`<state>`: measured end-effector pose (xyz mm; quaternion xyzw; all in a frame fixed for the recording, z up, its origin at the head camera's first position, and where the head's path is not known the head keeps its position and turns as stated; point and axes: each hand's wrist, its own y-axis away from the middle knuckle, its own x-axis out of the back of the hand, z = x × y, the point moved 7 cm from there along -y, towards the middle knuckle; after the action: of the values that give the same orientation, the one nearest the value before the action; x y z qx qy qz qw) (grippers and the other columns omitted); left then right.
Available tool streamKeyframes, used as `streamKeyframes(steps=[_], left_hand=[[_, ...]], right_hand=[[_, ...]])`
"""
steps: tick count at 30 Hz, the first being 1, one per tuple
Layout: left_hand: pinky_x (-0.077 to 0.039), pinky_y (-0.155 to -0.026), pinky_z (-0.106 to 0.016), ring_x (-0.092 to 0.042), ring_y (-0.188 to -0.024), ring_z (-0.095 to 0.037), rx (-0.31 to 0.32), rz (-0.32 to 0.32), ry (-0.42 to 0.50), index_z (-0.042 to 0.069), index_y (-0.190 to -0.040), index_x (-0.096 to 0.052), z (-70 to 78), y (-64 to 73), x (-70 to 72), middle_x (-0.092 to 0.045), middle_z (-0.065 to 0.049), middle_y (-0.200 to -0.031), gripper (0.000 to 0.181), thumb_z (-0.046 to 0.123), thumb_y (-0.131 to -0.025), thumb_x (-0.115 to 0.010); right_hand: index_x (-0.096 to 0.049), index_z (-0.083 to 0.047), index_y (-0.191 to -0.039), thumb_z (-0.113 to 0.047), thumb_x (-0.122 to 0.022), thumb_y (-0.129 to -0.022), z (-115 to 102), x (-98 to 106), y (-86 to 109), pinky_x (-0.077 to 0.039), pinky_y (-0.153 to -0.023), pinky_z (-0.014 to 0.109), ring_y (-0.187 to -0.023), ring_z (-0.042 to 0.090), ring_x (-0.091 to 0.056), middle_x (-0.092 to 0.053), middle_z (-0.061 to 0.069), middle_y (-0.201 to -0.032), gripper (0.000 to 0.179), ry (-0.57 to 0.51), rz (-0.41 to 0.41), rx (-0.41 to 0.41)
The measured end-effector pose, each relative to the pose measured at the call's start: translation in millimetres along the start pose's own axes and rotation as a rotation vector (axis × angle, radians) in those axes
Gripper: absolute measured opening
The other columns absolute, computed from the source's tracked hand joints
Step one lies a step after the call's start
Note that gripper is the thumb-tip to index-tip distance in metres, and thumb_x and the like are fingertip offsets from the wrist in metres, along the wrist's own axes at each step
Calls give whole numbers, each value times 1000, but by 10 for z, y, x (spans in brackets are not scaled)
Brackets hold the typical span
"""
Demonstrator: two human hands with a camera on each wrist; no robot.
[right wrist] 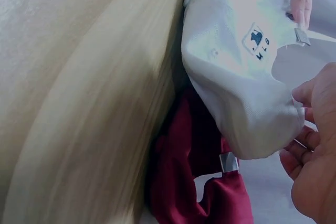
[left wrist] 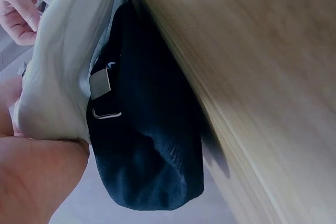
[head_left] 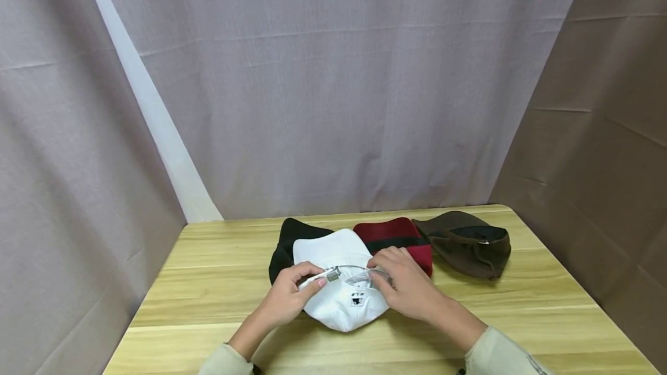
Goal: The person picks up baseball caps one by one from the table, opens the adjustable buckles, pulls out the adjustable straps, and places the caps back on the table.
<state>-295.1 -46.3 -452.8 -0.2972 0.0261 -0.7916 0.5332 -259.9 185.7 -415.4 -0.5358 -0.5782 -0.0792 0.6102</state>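
Note:
A white baseball cap [head_left: 341, 311] sits in front of me, its back opening and adjuster strap toward me, with a small dark MLB logo [right wrist: 255, 39] above the opening. My left hand [head_left: 289, 297] pinches the cap's edge beside the metal buckle [head_left: 332, 275], thumb and fingers on either side. On the other side of the opening, my right hand [head_left: 409, 285] pinches the strap end of the rim. Behind and left of the white cap lies a black cap [left wrist: 152, 145] with a metal buckle, partly hidden by it in the head view.
A dark red cap [head_left: 385, 230] with a black band lies behind the white one to the right. Farther right is a brown cap [head_left: 474, 253], its opening facing me. All rest on a wooden table [head_left: 219, 282], with grey curtains [head_left: 333, 103] behind and at the sides.

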Motion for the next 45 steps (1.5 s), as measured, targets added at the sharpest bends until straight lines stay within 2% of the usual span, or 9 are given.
streamKeyframes(steps=[5,9,13,17,23,30,36,38,45], left_hand=[[-45,-94,-29,-62,-100,-8,-58,24,-122,22,-104,-80,59,10,48,-77,7,-102,10,24,-95,-81],[-42,-102,-39,-63,-114,-18,-145,31,-278,19,-107,-78,83,60,107,-75,3,-116,16,27,-94,-81],[-42,-109,-48,-60,-131,-26,-189,-38,-404,19,-117,-76,81,101,152,-74,0,-127,27,35,-96,-78],[-38,-114,-55,-56,-142,-28,-210,-141,-487,17,-131,-73,81,113,172,-72,2,-135,46,41,-92,-81],[-39,-113,-52,-57,-138,-27,-203,-185,-621,10,-136,-69,36,119,193,-68,-6,-142,51,22,-89,-84],[-46,-97,-43,-68,-121,-21,-300,-87,-731,8,-123,-77,77,55,185,-78,-1,-124,29,6,-94,-76],[-58,-101,-49,-71,-112,-21,-326,-64,-772,6,-116,-79,126,7,150,-80,-2,-114,28,-4,-91,-75],[-59,-101,-43,-72,-111,-21,-342,-40,-760,6,-113,-79,149,-1,156,-80,-2,-112,27,-6,-91,-73],[-62,-89,-33,-75,-101,-19,-439,182,-657,8,-103,-78,270,-40,246,-80,0,-102,22,-9,-90,-73]], right_hand=[[-76,-16,-102,-13,-77,-95,62,23,41,-47,-91,34,-101,8,-62,-72,-13,-99,7,-28,1,-49],[-75,-18,-101,-14,-75,-97,114,16,76,-46,-90,39,-100,7,-61,-71,-16,-99,6,-97,-4,-99],[-75,-22,-100,-14,-74,-98,154,34,120,-49,-94,48,-100,6,-61,-69,-20,-100,8,-102,24,-119],[-76,-20,-100,-11,-75,-97,198,82,171,-49,-91,40,-101,7,-63,-71,-18,-100,9,-78,73,-117],[-76,-21,-100,-13,-73,-99,265,79,223,-47,-89,32,-101,6,-63,-72,-17,-99,9,-65,75,-124],[-76,-25,-100,-17,-69,-103,303,48,276,-47,-91,31,-101,3,-60,-71,-19,-100,11,-131,64,-161],[-75,-27,-101,-18,-68,-105,329,81,327,-47,-92,33,-102,2,-59,-72,-19,-100,12,-150,66,-194],[-75,-27,-102,-18,-67,-105,336,89,345,-46,-94,34,-102,1,-60,-72,-19,-101,12,-157,70,-210],[-75,-20,-105,-13,-67,-104,346,187,360,-45,-95,24,-102,6,-62,-74,-11,-102,11,-159,201,-212]])
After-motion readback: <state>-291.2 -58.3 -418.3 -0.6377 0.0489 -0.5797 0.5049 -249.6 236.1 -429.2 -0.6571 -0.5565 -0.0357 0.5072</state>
